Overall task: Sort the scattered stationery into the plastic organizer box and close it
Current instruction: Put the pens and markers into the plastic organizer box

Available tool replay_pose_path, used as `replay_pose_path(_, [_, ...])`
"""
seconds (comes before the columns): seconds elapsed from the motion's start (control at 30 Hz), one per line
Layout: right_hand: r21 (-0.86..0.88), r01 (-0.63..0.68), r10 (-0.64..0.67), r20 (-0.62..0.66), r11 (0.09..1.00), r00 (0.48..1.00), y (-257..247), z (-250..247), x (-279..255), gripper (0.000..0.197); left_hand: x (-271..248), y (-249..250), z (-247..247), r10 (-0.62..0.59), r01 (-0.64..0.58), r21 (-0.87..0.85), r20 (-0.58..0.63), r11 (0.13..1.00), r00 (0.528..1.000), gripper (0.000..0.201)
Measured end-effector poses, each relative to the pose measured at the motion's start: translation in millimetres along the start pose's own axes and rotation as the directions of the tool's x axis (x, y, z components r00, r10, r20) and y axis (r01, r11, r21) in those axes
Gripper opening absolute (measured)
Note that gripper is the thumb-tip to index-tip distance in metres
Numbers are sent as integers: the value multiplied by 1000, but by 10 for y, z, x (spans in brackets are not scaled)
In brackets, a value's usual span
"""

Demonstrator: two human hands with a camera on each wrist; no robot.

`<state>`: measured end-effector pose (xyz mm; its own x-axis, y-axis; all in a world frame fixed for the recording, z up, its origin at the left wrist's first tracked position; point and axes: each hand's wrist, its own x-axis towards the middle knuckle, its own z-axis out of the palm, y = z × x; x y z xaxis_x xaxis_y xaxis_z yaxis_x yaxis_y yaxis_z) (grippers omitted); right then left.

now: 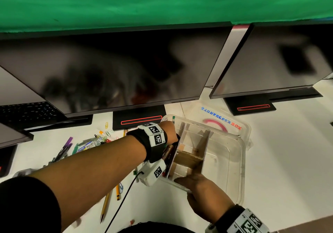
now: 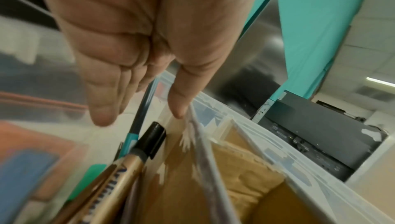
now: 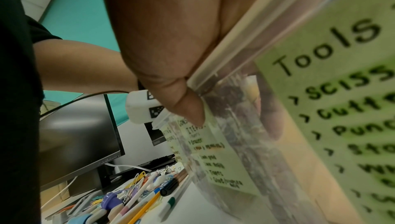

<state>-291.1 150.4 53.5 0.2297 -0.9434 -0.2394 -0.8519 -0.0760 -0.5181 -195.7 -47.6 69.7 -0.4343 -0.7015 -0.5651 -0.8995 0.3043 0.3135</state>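
Note:
The clear plastic organizer box is tipped up, with cardboard dividers inside. My right hand grips its near rim, thumb on the outer wall of the box. My left hand reaches into the left compartment with its fingers straight. A teal pen runs up between the fingers and thumb. A gold marker with a black cap lies there too. The lid lies behind the box.
Scattered pens, clips and markers lie on the white desk left of the box, also in the right wrist view. Pencils and a black cable lie near me. Two monitors and a keyboard stand behind.

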Motion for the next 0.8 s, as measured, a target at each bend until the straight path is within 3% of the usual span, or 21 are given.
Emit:
replay_pose_path(0.23, [-1, 2, -2, 50, 1000, 999, -6, -14, 27, 60, -25, -46, 45, 15, -19, -139, -29, 990, 999, 33])
replay_pose_path(0.5, [-23, 28, -28, 28, 999, 999, -39, 71, -19, 59, -123, -50, -29, 51, -121, -307, -227, 944, 972, 21])
replay_pose_path(0.57, [-29, 34, -34, 28, 999, 999, -40, 71, -8, 60, -178, -73, -77, 55, -106, -219, -229, 970, 972, 27])
replay_pose_path(0.73, [-8, 32, -32, 15, 999, 999, -35, 44, 21, 61, -219, -153, -33, 28, -28, 5, -103, 1000, 994, 33])
replay_pose_path(0.8, [-12, 31, -31, 15, 999, 999, -36, 49, 26, 61, -264, -141, 1, 25, -20, 86, -52, 996, 998, 24])
